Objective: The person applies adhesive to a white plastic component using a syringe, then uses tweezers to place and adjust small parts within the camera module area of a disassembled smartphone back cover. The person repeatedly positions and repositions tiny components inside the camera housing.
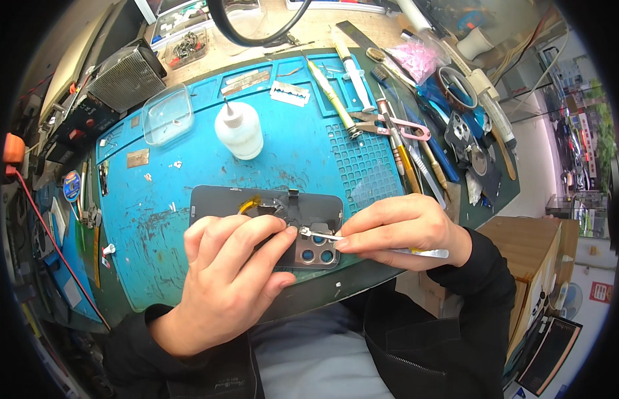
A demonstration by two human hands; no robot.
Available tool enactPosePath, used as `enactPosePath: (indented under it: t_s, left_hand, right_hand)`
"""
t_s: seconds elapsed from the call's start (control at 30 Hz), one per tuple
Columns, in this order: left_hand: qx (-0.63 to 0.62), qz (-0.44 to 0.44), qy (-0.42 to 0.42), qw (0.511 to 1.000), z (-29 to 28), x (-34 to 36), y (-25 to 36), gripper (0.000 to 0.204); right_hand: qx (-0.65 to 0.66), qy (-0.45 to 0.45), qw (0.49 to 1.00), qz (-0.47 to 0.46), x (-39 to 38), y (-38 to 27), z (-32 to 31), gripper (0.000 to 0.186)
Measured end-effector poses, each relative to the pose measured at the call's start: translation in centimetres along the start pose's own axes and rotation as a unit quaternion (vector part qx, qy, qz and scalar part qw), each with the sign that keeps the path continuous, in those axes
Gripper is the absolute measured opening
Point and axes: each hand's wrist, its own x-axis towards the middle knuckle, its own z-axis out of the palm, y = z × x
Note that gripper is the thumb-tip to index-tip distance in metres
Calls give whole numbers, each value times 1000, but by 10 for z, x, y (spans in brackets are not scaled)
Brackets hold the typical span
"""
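Observation:
A dark phone panel [220,199] lies on the blue work mat in front of me. At its right end is a camera block with several round lenses [308,255]. My left hand [236,266] is bent over the panel, thumb and forefinger closed beside a small silvery part [305,231]; whether they grip it is hidden. My right hand [406,233] holds a slim metal-tipped tool [326,235], its pale handle end [432,253] showing behind the fingers. The tool's tip touches or nearly touches the silvery part. A yellow strip [251,205] shows on the panel above my left fingers.
Behind the panel stands a white dropper bottle [240,133]. A clear plastic tray [168,114] and razor blades [289,93] are farther back. Pink-handled pliers [399,126], syringes [355,73] and several hand tools crowd the right. A red cable [57,246] runs along the left.

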Motion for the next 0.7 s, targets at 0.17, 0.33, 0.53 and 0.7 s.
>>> enactPosePath:
  t_s: [0.17,0.33,0.53,0.7]
  left_hand:
    - [5,0,1,1000,-2,0,1,44]
    - [26,8,5,1000,-3,1,3,45]
    - [19,2,-11,1000,-3,-1,3,44]
    - [30,5,-14,999,-2,-1,3,43]
  right_hand:
    - [14,-7,1000,14,2,-2,-2,37]
    - [19,-10,1000,5,3,-3,-3,33]
    - [19,-19,1000,14,3,-4,-5,31]
    - [21,-19,1000,8,2,-4,-5,30]
